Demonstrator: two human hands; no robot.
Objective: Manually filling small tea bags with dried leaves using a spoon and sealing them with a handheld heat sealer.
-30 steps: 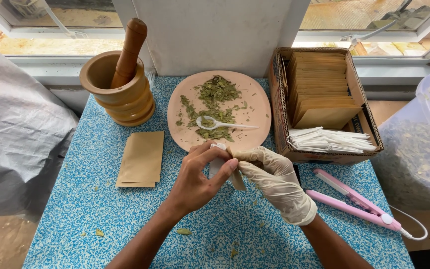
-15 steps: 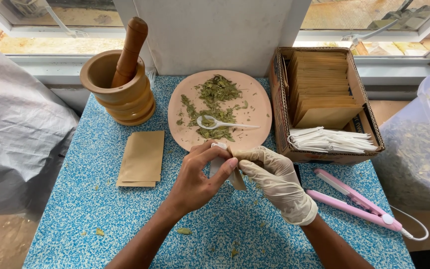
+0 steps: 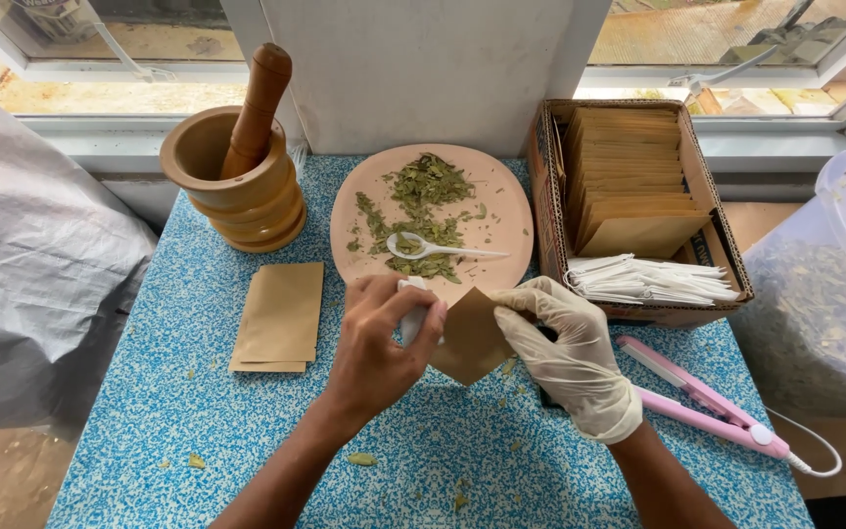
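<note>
- Head view looks down on my two hands meeting over the blue-speckled desk (image 3: 198,411), just in front of the pink plate (image 3: 511,211) of dried green leaves (image 3: 423,211).
- My bare left hand (image 3: 379,343) has its fingers (image 3: 413,313) curled narrow round a small white sachet (image 3: 411,315); it looks like a filter bag, though most of it is hidden in my grip.
- My gloved right hand (image 3: 570,353) pinches the brown paper envelope (image 3: 470,338) by its upper right edge, holding it tilted just above the desk.
- To do this well, I judge I should keep the envelope's mouth open and steady, and slide the sachet in straight so it does not crumple.
- A white spoon (image 3: 433,248) rests on the leaves; spare envelopes (image 3: 278,315) lie to my left, more stand in the cardboard box (image 3: 552,211).
- A wooden mortar (image 3: 237,186) with its pestle (image 3: 257,103) stands behind, a pink sealer (image 3: 702,402) to my right.
</note>
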